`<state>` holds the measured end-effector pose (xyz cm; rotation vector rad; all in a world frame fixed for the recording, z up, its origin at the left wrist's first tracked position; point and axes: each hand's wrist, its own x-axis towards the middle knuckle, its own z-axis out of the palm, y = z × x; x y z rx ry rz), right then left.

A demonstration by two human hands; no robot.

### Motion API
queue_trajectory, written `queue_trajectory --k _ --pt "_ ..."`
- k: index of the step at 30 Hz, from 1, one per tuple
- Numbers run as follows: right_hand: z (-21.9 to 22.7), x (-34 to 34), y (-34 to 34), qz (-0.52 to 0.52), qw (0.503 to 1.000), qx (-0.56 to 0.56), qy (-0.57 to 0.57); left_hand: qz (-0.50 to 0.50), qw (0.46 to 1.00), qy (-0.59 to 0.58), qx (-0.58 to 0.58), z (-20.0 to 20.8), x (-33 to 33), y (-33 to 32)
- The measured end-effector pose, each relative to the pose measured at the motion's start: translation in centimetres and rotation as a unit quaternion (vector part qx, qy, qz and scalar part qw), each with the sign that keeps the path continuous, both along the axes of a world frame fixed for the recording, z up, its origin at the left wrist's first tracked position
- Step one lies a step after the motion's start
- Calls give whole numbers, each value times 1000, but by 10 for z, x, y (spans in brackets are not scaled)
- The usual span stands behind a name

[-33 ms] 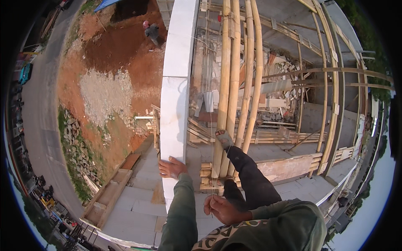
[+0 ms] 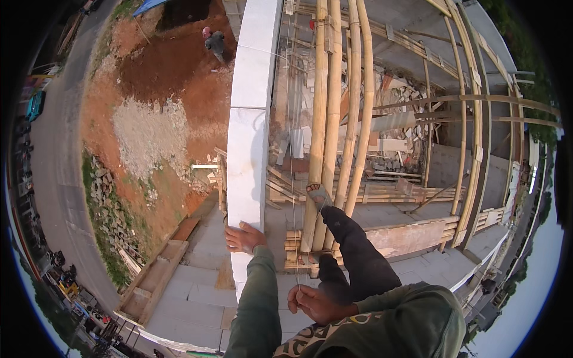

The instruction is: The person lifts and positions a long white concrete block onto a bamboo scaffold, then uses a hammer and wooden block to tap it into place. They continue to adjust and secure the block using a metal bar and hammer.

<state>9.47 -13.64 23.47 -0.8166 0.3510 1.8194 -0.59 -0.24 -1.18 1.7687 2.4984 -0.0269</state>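
White blocks in a row form the top of a narrow wall [image 2: 248, 155] that runs away ahead of me. My left hand [image 2: 245, 237] rests on the near part of this wall, fingers spread over its top and nothing in its grasp. To the right of the wall and lower in view, my right hand [image 2: 318, 302] is closed, with thumb and finger pinched on a thin string [image 2: 292, 161]. The string stretches up from that hand, between the wall and the bamboo poles. What the curled fingers hide inside the fist, I cannot see.
My sandalled foot [image 2: 318, 193] stands on long bamboo poles [image 2: 322, 119], high above a rubble-strewn floor [image 2: 388, 143]. Wooden formwork [image 2: 156, 274] edges the lower left. A person [image 2: 213, 42] stands on the red soil below, and a road [image 2: 62, 149] runs far left.
My right hand has shifted slightly to the left, and the string has moved left with it, nearer to the wall. My left hand stays on the blocks.
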Motion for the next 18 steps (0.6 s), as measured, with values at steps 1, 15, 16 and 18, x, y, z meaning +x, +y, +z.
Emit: queue_trajectory --k 1,15,16,18 --pt "6 -7 -8 68 997 -10 33 5 1000 7 -2 -1 1 1" --pt "-69 1 -37 154 887 66 -429 -6 999 27 16 -10 6 4" --pt "-70 -1 -41 160 865 103 -465 8 1000 20 8 -9 6 5" --pt "-77 -2 -47 184 800 158 -549 -3 999 -30 19 -1 6 8"
